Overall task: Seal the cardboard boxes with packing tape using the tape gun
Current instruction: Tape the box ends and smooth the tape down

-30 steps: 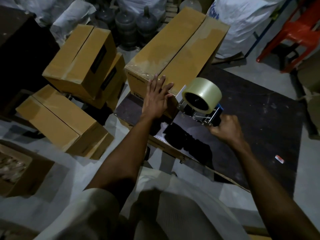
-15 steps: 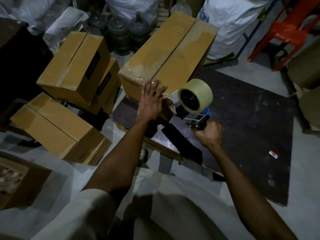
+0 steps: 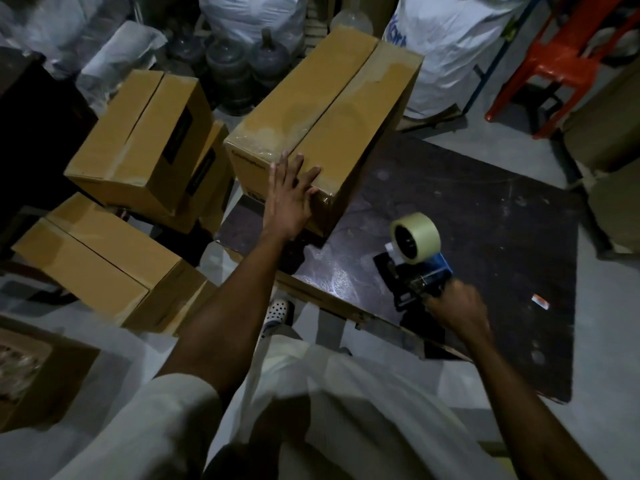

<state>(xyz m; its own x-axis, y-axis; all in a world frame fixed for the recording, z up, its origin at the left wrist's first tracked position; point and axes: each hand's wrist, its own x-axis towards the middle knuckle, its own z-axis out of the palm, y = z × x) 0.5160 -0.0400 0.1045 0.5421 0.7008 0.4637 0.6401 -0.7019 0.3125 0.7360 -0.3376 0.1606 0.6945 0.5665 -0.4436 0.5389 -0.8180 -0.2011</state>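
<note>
A long cardboard box (image 3: 332, 112) lies on a dark board (image 3: 485, 216), with shiny clear tape over its top seam and near end. My left hand (image 3: 289, 199) rests flat, fingers spread, on the box's near end at the top edge. My right hand (image 3: 457, 306) grips the handle of the blue tape gun (image 3: 420, 268), which sits low over the board to the right of the box and apart from it. Its roll of clear tape (image 3: 415, 237) faces up and left.
Three more closed cardboard boxes (image 3: 138, 140) (image 3: 97, 258) are stacked and tilted at the left. An open box (image 3: 31, 372) sits at the lower left. White sacks and water jugs (image 3: 239, 64) crowd the back, and a red chair (image 3: 561, 60) stands at the upper right.
My right hand has pulled the tape gun away from the box's near end, down and to the right over the board. My left hand stays on the box end.
</note>
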